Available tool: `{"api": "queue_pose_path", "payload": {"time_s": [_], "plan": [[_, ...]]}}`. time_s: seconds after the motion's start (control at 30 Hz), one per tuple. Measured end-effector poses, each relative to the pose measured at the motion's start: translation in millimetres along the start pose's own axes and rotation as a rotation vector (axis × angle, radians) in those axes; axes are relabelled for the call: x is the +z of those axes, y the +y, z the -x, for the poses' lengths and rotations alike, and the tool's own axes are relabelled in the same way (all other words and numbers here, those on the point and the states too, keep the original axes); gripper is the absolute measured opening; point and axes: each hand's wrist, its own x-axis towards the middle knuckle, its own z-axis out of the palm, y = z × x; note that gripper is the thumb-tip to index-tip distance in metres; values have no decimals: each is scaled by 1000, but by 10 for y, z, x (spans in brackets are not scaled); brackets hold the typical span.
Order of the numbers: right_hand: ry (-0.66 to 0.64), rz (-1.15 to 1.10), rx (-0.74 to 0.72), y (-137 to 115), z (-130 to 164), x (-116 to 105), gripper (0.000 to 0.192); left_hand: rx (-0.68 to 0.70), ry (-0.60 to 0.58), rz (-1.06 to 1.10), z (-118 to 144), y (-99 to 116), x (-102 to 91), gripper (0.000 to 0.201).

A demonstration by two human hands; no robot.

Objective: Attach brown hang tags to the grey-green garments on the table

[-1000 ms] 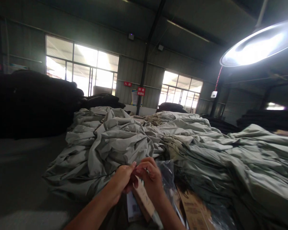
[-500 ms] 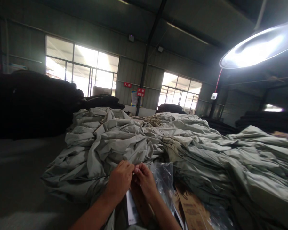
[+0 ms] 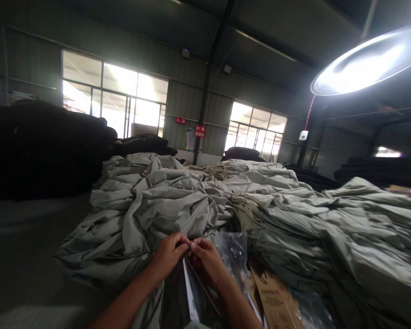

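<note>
Fingertips of both hands are met at one spot, pinched narrow. Left hand (image 3: 169, 251) and right hand (image 3: 205, 257) are curled, thumbs and forefingers pressed together around something small; what exactly is gripped cannot be told, it is too small and dark.

A thin strand (image 3: 202, 288) is seen running down and to the right from the pinch point, passing under the right wrist. Whether it is held by one hand or both cannot be told.

Directly below the fingers a flat white-edged card (image 3: 191, 297) is seen standing on edge, between the two forearms.

Just right of the right hand, a clear plastic bag (image 3: 234, 251) is lying crumpled, near the knuckles but contact cannot be confirmed. Below and right of that, a brown cardboard piece (image 3: 274, 297) with printed text is lying flat.

Beyond the fingers, a large heap of grey-green fabric (image 3: 164, 205) is piled up, rumpled. To the right of the hands, more of the same cloth is laid in layered stacks (image 3: 329, 228).

Far left of the hands, dark piles (image 3: 41, 146) are stacked against the wall. Further out, windows (image 3: 113, 100) are lit brightly, red signs (image 3: 200, 131) are fixed on a column, and a round lamp (image 3: 366, 61) is hung above right.
</note>
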Motion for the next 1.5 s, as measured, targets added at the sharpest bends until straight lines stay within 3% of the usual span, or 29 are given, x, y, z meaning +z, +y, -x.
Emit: {"api": "queue_pose_path", "payload": {"time_s": [0.17, 0.33, 0.43, 0.53, 0.8, 1.1, 1.3, 1.43, 1.5], "plan": [[86, 124, -119, 46, -63, 47, 33, -60, 130, -69, 17, 47, 34, 8], [95, 159, -184, 22, -39, 82, 28, -79, 206, 100, 9, 35, 42, 6], [50, 149, -168, 3, -15, 70, 28, -88, 130, 183, 5, 48, 12, 7], [34, 133, -154, 4, -7, 54, 28, -73, 61, 112, 17, 95, -30, 8], [45, 210, -229, 33, -25, 80, 29, 83, 90, -199, 34, 133, -33, 9], [-34, 312, -242, -34, 42, 94, 25, 0, -84, -345, -1, 254, -370, 6], [-29, 395, -325, -51, 83, 101, 17, 71, -231, -361, 36, 202, -301, 19], [-40, 401, -335, -78, 108, 119, 2, 73, -229, -468, 46, 271, -364, 22], [-38, 425, -318, -86, 120, 129, 3, 52, -228, -481, 62, 347, -441, 21]]}}
